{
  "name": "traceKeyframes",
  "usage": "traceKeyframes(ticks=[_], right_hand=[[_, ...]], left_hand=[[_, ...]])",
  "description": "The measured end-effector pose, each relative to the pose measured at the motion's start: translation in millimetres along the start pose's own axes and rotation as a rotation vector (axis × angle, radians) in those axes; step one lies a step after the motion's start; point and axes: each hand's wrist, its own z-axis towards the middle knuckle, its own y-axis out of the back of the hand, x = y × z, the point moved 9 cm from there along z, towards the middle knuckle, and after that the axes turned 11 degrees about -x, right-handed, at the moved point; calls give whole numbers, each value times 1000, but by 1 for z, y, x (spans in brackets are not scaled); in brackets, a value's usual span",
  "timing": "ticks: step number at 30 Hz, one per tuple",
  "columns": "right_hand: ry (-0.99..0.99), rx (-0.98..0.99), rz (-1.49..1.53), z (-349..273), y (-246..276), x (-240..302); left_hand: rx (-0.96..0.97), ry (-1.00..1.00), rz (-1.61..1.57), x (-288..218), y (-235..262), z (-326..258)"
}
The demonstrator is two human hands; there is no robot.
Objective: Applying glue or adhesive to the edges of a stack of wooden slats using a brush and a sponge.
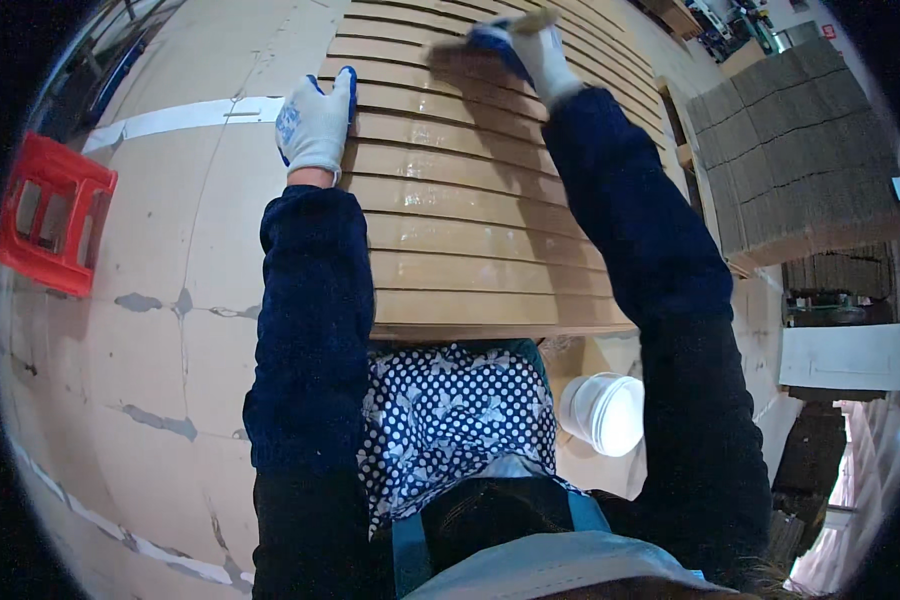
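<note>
Cardboard sheets lie before me in a staggered stack, each leaving a brown strip exposed, with shiny wet-looking patches on several strips. My left hand, in a white glove with blue fingers, rests against the stack's left edge, thumb and a finger apart. At the far part of the stack, my right hand, gloved alike, is closed around a brush. The brush is smeared by motion; its dark bristle end points left over the strips, and its light handle end shows above the hand.
A white bucket stands on the floor right of my lap. To the far left is a red plastic stool. Tall stacks of grey-brown cardboard rise on the right. White tape crosses the floor at left.
</note>
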Motion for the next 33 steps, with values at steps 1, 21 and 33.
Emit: traceKeyframes(ticks=[1, 21, 33], right_hand=[[45, 55, 128, -31, 3, 21], [89, 20, -248, -83, -4, 61], [75, -20, -160, -163, 34, 142]], left_hand=[[1, 1, -6, 0, 0, 0], [75, 24, 40, 4, -8, 0], [143, 11, 12, 6, -12, 1]])
